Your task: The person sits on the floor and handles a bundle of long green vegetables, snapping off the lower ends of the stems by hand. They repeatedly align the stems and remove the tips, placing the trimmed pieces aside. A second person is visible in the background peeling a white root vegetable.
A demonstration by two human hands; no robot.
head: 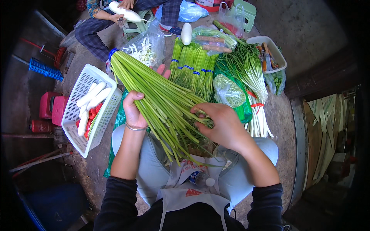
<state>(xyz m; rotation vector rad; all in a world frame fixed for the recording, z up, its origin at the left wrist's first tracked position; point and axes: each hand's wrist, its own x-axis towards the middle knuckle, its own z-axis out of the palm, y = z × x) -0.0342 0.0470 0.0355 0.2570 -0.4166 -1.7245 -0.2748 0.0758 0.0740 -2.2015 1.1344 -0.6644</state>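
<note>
A large bunch of long green stems, likely garlic shoots [156, 89], lies slantwise across the view, bound by a blue band [113, 52] at its upper left end. My left hand [135, 111] holds the bunch from below, thumb on top and fingertips showing beyond it. At the loose lower right ends, my right hand [221, 122] pinches some stem tips between thumb and fingers. Behind the bunch, several blue-banded green bundles [192, 65] lie on the floor. A plastic bottle [199, 179] rests on the apron at my lap.
At left, a white plastic basket [114, 98] holds pale long vegetables and red peppers. Scallions [251, 78], a bag of chopped greens [228, 91] and a tub [280, 55] with tools lie right. Opposite, another person's hands [120, 18] hold a white radish [128, 13].
</note>
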